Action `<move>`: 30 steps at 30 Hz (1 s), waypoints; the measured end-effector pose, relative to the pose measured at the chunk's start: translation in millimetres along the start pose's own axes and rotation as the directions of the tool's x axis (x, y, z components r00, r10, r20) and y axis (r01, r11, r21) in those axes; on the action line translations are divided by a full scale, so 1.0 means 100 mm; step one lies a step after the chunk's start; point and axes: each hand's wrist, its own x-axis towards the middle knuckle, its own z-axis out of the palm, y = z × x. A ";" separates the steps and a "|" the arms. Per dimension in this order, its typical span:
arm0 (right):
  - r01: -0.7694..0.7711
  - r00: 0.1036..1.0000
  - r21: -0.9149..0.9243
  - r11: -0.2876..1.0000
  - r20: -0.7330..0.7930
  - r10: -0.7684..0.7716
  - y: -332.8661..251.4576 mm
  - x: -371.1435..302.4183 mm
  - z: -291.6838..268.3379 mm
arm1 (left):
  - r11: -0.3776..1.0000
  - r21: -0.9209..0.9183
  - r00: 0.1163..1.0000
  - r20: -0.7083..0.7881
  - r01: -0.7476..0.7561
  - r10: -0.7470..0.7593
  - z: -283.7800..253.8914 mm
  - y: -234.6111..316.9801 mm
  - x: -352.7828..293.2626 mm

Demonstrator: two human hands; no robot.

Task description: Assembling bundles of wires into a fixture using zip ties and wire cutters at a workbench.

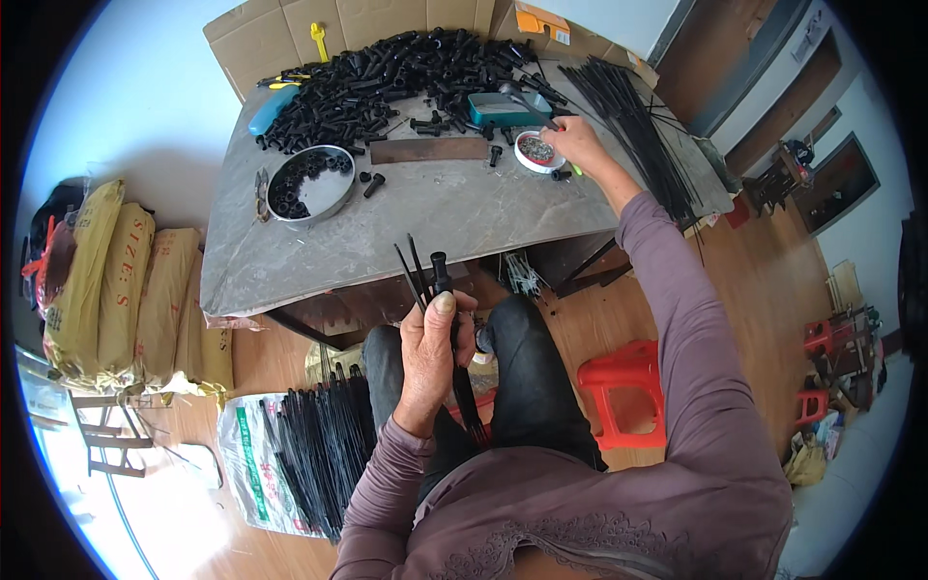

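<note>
My left hand (430, 338) is closed around several thin black rods (468, 401), held upright above my lap. A black cylindrical fitting (441, 273) sticks up out of the same grip, beside the rod tips. Over the table's right side, my right hand (577, 145) is closed on a dark long-handled tool (530, 104) with a rounded end; its exact kind is unclear. The fingertips of that hand are at the rim of a small white bowl (537, 166) with small silvery pieces inside, and they hide part of it. A teal tray (503, 118) stands just behind the bowl.
A heap of black fittings (387, 77) covers the back of the grey table (425, 208). Left of centre is a round metal tin (338, 198) with black nuts. Long black rods (638, 126) lie at right, more (324, 445) by my left leg. A red stool (623, 391) stands right.
</note>
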 end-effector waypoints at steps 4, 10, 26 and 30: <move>-0.220 0.915 0.554 0.803 0.403 -0.027 -0.33 -0.49 -0.25 | 0.999 -0.011 0.996 -0.071 -0.045 0.044 0.02 0.06 -0.15; -0.366 0.844 0.844 0.391 0.478 -0.241 -1.00 -1.81 -0.15 | 0.973 0.105 0.971 -0.097 -0.207 0.217 0.03 0.11 -0.30; -0.261 0.907 0.871 0.417 0.368 -0.202 -1.23 -2.61 0.30 | 0.965 0.175 0.964 -0.149 -0.194 0.221 0.16 0.12 -0.37; -0.150 0.950 0.886 0.438 0.252 -0.183 -1.29 -2.63 0.31 | 0.970 0.167 0.964 -0.171 -0.176 0.205 0.26 0.12 -0.36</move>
